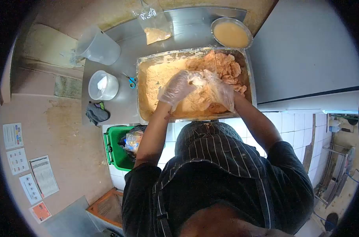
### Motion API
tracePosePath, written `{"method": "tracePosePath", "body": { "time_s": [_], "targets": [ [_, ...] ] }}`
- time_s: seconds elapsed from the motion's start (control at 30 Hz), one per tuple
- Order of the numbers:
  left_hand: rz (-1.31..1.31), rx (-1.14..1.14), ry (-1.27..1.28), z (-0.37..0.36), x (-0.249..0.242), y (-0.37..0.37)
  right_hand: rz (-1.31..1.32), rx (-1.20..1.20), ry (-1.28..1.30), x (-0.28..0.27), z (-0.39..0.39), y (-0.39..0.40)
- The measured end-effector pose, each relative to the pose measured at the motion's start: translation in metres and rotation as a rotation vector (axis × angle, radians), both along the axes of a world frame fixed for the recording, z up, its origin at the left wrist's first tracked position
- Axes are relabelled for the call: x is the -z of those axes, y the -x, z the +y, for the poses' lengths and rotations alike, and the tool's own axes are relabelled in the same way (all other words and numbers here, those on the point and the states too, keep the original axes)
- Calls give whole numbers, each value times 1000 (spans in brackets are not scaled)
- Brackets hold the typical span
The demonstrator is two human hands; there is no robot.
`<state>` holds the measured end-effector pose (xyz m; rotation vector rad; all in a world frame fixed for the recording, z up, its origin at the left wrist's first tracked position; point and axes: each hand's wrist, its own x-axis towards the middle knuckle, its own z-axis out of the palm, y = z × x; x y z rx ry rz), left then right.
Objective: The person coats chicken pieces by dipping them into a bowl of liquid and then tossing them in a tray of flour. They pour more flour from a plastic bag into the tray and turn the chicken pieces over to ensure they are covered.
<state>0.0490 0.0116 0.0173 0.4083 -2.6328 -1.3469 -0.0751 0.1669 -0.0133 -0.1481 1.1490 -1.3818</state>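
Both my hands wear clear plastic gloves over a metal tray. Pale flour covers the tray's left and middle, and coated meat pieces are heaped at its back right. My left hand is closed at a whitish, flour-covered piece in the middle. From the other side my right hand closes round the same piece. Its fingertips are partly hidden by the flour and the loose glove.
Behind the tray are a bag of crumbs and a bowl of tan liquid. To the left are a clear jug, a white tub, blue scissors and a grey cloth. A green bin stands below.
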Motion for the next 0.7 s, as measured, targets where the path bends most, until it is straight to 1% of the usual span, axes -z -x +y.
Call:
{"method": "tracePosePath", "body": {
  "time_s": [0.03, 0.1, 0.13, 0.2, 0.23, 0.27, 0.3, 0.33, 0.37, 0.43, 0.47, 0.5, 0.57, 0.6, 0.63, 0.67, 0.7],
  "targets": [
    [-3, 5, 0, 0, 3, 2, -3, 5, 0, 11, 3, -1],
    [-36, 128, -84, 3, -3, 5, -125, 73, 126, 9, 6, -9],
    [-39, 128, -83, 8, -6, 3, -128, 73, 127, 8, 5, -10],
    [85, -96, -738, 24, -32, -7, -473, 45, 281, 4, 3, -14],
    [80, -103, -738, 16, -20, -12, -481, 41, 280, 3, 3, -17],
    [177, -122, -646, -2, 1, -18, -510, 75, 280, 1, 3, -18],
    [273, -137, -552, -13, 1, -24, -540, 111, 281, -9, 3, -21],
    [102, -236, -341, -23, 1, -32, -495, 141, 241, -23, 9, -22],
    [97, -235, -338, -34, 5, -41, -500, 143, 244, -18, 10, -19],
    [-328, -26, 214, -58, 45, -65, -515, 116, 309, -4, 15, -12],
    [-182, 165, 195, -79, 115, -83, -519, 116, 311, -4, 17, -13],
    [-185, 164, 197, -72, 109, -87, -541, 143, 319, -5, 18, -13],
    [-548, 420, 997, -47, 85, -90, -563, 169, 332, -8, 17, -14],
    [-578, 290, 966, -43, 83, -87, -602, 155, 376, -10, 17, -15],
    [-578, 292, 968, -46, 82, -85, -640, 141, 419, -11, 17, -15],
    [-585, 299, 868, -50, 82, -83, -641, 143, 418, -9, 17, -16],
    [-593, 307, 767, -53, 81, -83, -393, 124, 491, -5, 16, -17]
  ]
}}
